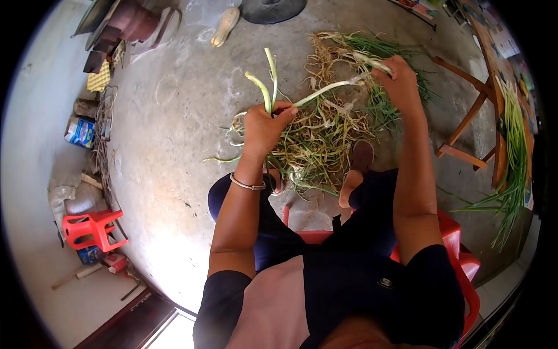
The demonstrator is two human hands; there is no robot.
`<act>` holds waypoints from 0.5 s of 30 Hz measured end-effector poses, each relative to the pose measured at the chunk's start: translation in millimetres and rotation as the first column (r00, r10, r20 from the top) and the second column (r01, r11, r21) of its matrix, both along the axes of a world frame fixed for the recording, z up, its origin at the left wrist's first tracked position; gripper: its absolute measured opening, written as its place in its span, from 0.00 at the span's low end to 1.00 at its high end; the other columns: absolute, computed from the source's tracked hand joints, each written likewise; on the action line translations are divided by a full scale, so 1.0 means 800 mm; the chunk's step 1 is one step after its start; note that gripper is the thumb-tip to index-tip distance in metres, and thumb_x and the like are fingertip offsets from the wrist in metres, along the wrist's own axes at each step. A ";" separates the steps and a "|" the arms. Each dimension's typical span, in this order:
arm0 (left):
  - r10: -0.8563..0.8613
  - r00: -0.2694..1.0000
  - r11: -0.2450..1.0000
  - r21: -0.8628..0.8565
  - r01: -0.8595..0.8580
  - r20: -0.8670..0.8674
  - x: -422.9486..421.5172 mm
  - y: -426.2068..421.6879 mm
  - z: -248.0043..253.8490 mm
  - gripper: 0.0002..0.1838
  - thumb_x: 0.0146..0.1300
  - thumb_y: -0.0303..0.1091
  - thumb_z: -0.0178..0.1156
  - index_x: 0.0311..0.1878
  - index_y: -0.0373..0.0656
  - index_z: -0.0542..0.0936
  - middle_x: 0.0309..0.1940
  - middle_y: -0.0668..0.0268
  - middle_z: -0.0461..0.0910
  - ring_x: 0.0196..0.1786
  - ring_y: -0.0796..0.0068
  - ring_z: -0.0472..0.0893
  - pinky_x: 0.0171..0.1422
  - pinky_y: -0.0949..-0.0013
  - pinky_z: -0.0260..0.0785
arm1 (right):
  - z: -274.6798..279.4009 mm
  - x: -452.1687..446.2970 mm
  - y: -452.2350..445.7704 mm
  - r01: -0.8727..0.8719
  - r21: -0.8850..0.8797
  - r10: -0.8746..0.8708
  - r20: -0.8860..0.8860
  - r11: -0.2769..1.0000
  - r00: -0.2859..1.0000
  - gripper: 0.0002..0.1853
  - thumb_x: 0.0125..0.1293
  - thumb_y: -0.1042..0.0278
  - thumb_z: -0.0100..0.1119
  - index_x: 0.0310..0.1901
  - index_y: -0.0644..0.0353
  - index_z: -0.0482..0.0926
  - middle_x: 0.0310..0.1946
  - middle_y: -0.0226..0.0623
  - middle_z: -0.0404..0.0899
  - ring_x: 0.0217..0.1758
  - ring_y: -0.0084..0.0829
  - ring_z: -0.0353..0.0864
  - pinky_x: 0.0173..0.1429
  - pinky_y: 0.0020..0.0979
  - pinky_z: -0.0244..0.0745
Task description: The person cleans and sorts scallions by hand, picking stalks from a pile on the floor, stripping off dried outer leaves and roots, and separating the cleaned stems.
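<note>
My left hand (pixel 268 123) is closed around a green onion (pixel 328 90); its pale stem stretches right from my fingers toward the other hand, and cut-looking leaf ends stick up above my thumb. Further right, my right hand (pixel 400 82) pinches a thicker white onion stalk (pixel 371 60) near the rooty ends of a bunch. Whether the two stems are joined I cannot tell. That bunch of green onions (pixel 386 46) lies on the floor beyond my right hand, dry roots to the left. Below both hands spreads a heap of yellowed leaves and peelings (pixel 322 142), between my feet.
At right, a wooden folding table (pixel 494 104) carries more green onions (pixel 514 134), their leaves hanging over its edge. A squash (pixel 225 27) and a dark round lid (pixel 273 9) lie ahead on the concrete floor. Along the left wall stands a small red chair (pixel 93 228).
</note>
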State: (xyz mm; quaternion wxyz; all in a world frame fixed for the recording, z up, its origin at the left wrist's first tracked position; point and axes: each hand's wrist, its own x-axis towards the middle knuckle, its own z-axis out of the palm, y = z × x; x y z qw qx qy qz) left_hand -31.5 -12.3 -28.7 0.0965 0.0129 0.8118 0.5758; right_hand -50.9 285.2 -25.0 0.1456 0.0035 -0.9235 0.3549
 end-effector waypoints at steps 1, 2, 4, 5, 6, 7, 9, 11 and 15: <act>0.012 1.000 1.000 0.014 -0.012 0.008 -0.001 -0.001 0.001 0.10 0.51 0.32 0.64 0.33 0.35 0.81 0.19 0.67 0.79 0.22 0.85 0.73 0.27 0.79 0.64 | -0.003 -0.001 0.006 0.003 -0.001 -0.003 -0.002 1.000 1.000 0.12 0.52 0.69 0.62 0.37 0.65 0.78 0.28 0.40 0.69 0.28 0.39 0.71 0.33 0.35 0.64; 0.008 1.000 1.000 0.014 -0.008 0.005 -0.002 -0.002 0.002 0.10 0.51 0.32 0.64 0.33 0.35 0.81 0.19 0.67 0.79 0.22 0.85 0.73 0.27 0.79 0.64 | -0.005 -0.002 0.012 0.091 0.045 -0.089 -0.054 0.995 0.995 0.11 0.53 0.69 0.62 0.37 0.65 0.78 0.28 0.41 0.69 0.29 0.40 0.71 0.33 0.37 0.64; -0.018 0.999 1.000 0.001 0.018 0.029 -0.003 -0.005 0.005 0.09 0.51 0.32 0.64 0.31 0.35 0.81 0.19 0.67 0.78 0.22 0.85 0.73 0.27 0.79 0.64 | -0.011 -0.002 0.023 0.182 0.087 -0.172 -0.111 0.979 0.979 0.10 0.54 0.69 0.61 0.36 0.65 0.78 0.28 0.42 0.69 0.30 0.42 0.71 0.34 0.38 0.64; -0.019 0.999 1.000 0.002 0.019 0.027 -0.003 -0.007 0.006 0.09 0.51 0.32 0.64 0.31 0.35 0.81 0.19 0.67 0.78 0.22 0.85 0.73 0.27 0.79 0.64 | -0.013 -0.002 0.029 0.259 0.108 -0.245 -0.129 0.960 0.961 0.10 0.54 0.69 0.60 0.36 0.65 0.78 0.29 0.42 0.69 0.31 0.43 0.71 0.35 0.39 0.65; -0.008 1.000 0.999 0.034 0.007 0.028 -0.002 -0.009 0.006 0.08 0.51 0.31 0.64 0.30 0.36 0.81 0.19 0.67 0.78 0.22 0.85 0.73 0.27 0.79 0.64 | -0.016 -0.002 0.036 0.334 0.128 -0.315 -0.148 0.934 0.937 0.10 0.55 0.68 0.60 0.36 0.65 0.78 0.30 0.43 0.70 0.32 0.44 0.71 0.37 0.39 0.65; 0.002 1.000 0.998 0.065 -0.004 0.029 -0.002 -0.011 0.007 0.08 0.51 0.31 0.64 0.29 0.36 0.81 0.18 0.67 0.78 0.22 0.84 0.74 0.27 0.79 0.64 | -0.019 -0.003 0.049 0.335 0.128 -0.316 -0.149 0.934 0.937 0.10 0.55 0.68 0.60 0.36 0.65 0.78 0.30 0.43 0.70 0.32 0.44 0.71 0.37 0.39 0.65; 0.024 0.999 0.999 0.032 -0.025 0.026 -0.003 -0.020 0.008 0.08 0.50 0.31 0.64 0.29 0.36 0.81 0.19 0.67 0.78 0.22 0.84 0.74 0.27 0.79 0.64 | -0.021 -0.002 0.066 0.445 0.240 -0.440 -0.076 0.863 0.895 0.09 0.57 0.68 0.58 0.38 0.60 0.79 0.29 0.41 0.69 0.33 0.43 0.71 0.38 0.39 0.65; 0.048 0.999 0.999 -0.002 -0.048 0.021 -0.003 -0.023 0.007 0.08 0.50 0.31 0.64 0.28 0.36 0.81 0.19 0.67 0.78 0.22 0.83 0.74 0.27 0.78 0.65 | -0.023 0.000 0.061 0.332 0.153 -0.330 -0.042 0.931 0.943 0.10 0.57 0.68 0.58 0.40 0.59 0.79 0.29 0.39 0.70 0.32 0.39 0.71 0.38 0.36 0.66; 0.028 0.999 0.996 -0.088 -0.029 -0.018 -0.003 -0.014 0.002 0.08 0.49 0.31 0.64 0.28 0.36 0.80 0.19 0.65 0.78 0.21 0.82 0.74 0.27 0.77 0.66 | -0.003 0.006 0.003 0.005 -0.049 -0.007 -0.038 0.999 0.999 0.11 0.59 0.68 0.56 0.45 0.55 0.79 0.27 0.35 0.69 0.28 0.34 0.70 0.36 0.32 0.65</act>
